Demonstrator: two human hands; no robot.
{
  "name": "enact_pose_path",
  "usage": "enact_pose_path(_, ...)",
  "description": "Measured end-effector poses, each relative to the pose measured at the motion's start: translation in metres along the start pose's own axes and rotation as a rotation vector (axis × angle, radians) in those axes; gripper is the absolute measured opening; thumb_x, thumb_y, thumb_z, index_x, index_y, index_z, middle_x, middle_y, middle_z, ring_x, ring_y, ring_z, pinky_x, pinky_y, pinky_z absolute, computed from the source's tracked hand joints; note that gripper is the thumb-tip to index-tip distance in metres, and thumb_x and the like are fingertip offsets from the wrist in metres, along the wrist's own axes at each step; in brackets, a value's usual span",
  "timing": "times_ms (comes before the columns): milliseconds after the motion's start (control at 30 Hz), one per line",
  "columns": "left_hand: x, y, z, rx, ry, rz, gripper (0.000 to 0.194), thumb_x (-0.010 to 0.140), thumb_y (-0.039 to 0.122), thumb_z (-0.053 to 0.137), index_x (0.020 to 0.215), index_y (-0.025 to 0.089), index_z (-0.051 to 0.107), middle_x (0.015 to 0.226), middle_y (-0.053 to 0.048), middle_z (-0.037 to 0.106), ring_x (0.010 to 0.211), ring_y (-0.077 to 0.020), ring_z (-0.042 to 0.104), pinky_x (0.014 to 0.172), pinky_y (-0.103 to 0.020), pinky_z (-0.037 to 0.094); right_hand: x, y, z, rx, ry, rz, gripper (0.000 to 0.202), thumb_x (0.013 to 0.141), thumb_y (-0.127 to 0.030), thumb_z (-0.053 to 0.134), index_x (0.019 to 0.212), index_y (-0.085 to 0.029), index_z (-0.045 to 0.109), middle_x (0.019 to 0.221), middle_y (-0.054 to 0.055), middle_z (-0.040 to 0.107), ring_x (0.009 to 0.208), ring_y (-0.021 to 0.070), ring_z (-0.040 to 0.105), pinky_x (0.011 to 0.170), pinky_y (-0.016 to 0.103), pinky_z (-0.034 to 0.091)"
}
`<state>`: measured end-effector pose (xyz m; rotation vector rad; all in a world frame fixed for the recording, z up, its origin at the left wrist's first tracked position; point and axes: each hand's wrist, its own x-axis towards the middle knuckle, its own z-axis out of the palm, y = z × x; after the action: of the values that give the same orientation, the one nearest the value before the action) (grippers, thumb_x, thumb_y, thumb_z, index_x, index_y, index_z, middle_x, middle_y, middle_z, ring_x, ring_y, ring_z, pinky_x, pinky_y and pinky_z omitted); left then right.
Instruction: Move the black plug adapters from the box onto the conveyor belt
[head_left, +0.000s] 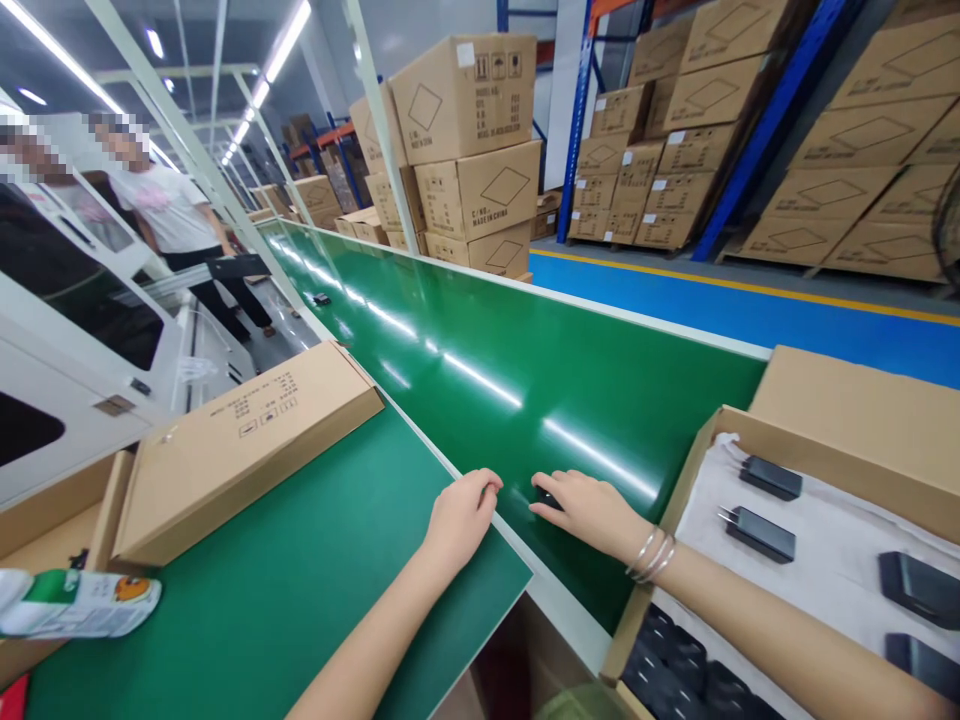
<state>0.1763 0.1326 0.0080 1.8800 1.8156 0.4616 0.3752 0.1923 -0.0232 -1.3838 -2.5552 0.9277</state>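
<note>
Grasping a black piece (549,498) at the belt (480,340) is the right hand (581,508); left of it, the left hand (459,515) is loosely clenched; adapters (761,534) lie rightward.

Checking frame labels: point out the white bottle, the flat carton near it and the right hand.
White bottle (99,606): head view, middle of its body.
Flat carton (240,440): head view, printed top face.
Right hand (586,510): head view, back of the hand.
</note>
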Motion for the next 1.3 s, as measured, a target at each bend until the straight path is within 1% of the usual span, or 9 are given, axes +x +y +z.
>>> enact_pose_path(133,-0.031,-0.017,0.005,-0.238,0.193,-0.062,0.027,0.09,0.022,0.034,0.086,0.022,0.061,0.076,0.002,0.067,0.071,-0.0144,0.063,0.069,-0.025,0.049,-0.021,-0.005,-0.021,0.262,-0.072,0.02,0.038,0.093,-0.054,0.03,0.109,-0.026,0.051,0.089,0.003,0.06,0.076,0.0173,0.059,0.061,0.028,0.047)
enact_pose_path(200,-0.04,-0.022,0.008,-0.296,0.243,-0.054,0.027,0.089,0.023,0.035,0.087,0.021,0.062,0.072,0.001,0.066,0.067,-0.014,0.063,0.067,-0.025,0.049,-0.046,-0.011,-0.028,0.687,-0.155,0.054,0.041,0.093,-0.057,0.027,0.111,-0.026,0.047,0.088,0.002,0.058,0.074,0.016,0.059,0.059,0.026,0.047)
enact_pose_path(300,-0.044,-0.024,0.01,-0.329,0.279,-0.042,0.027,0.088,0.024,0.036,0.087,0.021,0.062,0.068,0.001,0.064,0.065,-0.0138,0.062,0.067,-0.025,0.049,-0.096,-0.021,-0.027,1.432,-0.305,0.101,0.036,0.09,-0.058,0.035,0.105,-0.027,0.044,0.085,0.002,0.059,0.077,0.0179,0.061,0.061,0.028,0.048)
enact_pose_path(367,-0.044,-0.023,0.01,-0.34,0.281,-0.04,0.026,0.088,0.024,0.037,0.085,0.021,0.063,0.067,0.002,0.064,0.066,-0.0138,0.062,0.069,-0.025,0.049,-0.126,-0.027,-0.019,1.681,-0.352,0.097,0.035,0.09,-0.058,0.035,0.1,-0.026,0.044,0.081,0.002,0.061,0.074,0.0179,0.062,0.06,0.028,0.047)
enact_pose_path(433,-0.043,-0.023,0.01,-0.35,0.281,-0.033,0.026,0.088,0.025,0.038,0.084,0.022,0.063,0.067,0.002,0.063,0.067,-0.014,0.062,0.071,-0.026,0.049,-0.15,-0.032,-0.01,1.808,-0.359,0.06,0.035,0.091,-0.058,0.035,0.097,-0.024,0.044,0.077,0.003,0.061,0.07,0.0169,0.063,0.06,0.026,0.046)
enact_pose_path(567,-0.043,-0.026,0.01,-0.355,0.288,-0.018,0.025,0.087,0.025,0.039,0.085,0.021,0.063,0.067,0.002,0.063,0.067,-0.0143,0.062,0.072,-0.026,0.048,-0.173,-0.04,0.005,1.908,-0.37,-0.04,0.035,0.091,-0.057,0.035,0.094,-0.023,0.043,0.072,0.002,0.063,0.064,0.0162,0.064,0.057,0.023,0.044)
enact_pose_path(800,-0.044,-0.028,0.008,-0.326,0.297,0.005,0.024,0.087,0.024,0.04,0.085,0.021,0.064,0.069,0.001,0.065,0.069,-0.0145,0.063,0.071,-0.026,0.049,-0.176,-0.051,0.009,1.968,-0.405,-0.129,0.036,0.091,-0.057,0.034,0.094,-0.023,0.045,0.076,0.004,0.065,0.066,0.0169,0.064,0.057,0.023,0.044)
enact_pose_path(1100,-0.043,-0.03,0.008,-0.307,0.299,0.021,0.024,0.087,0.026,0.04,0.084,0.021,0.063,0.07,0.001,0.065,0.069,-0.0142,0.064,0.069,-0.025,0.05,-0.176,-0.05,0.011,1.928,-0.36,0.001,0.04,0.084,-0.063,0.042,0.088,-0.023,0.042,0.067,0.001,0.062,0.058,0.018,0.062,0.051,0.024,0.044)
enact_pose_path(1300,-0.042,-0.029,0.006,-0.284,0.311,0.056,0.024,0.087,0.025,0.039,0.083,0.02,0.062,0.077,0.0,0.066,0.073,-0.0149,0.063,0.073,-0.027,0.05,-0.176,-0.054,0.009,1.979,-0.407,-0.105,0.038,0.091,-0.058,0.034,0.094,-0.022,0.046,0.075,0.005,0.065,0.066,0.0173,0.064,0.057,0.024,0.046)
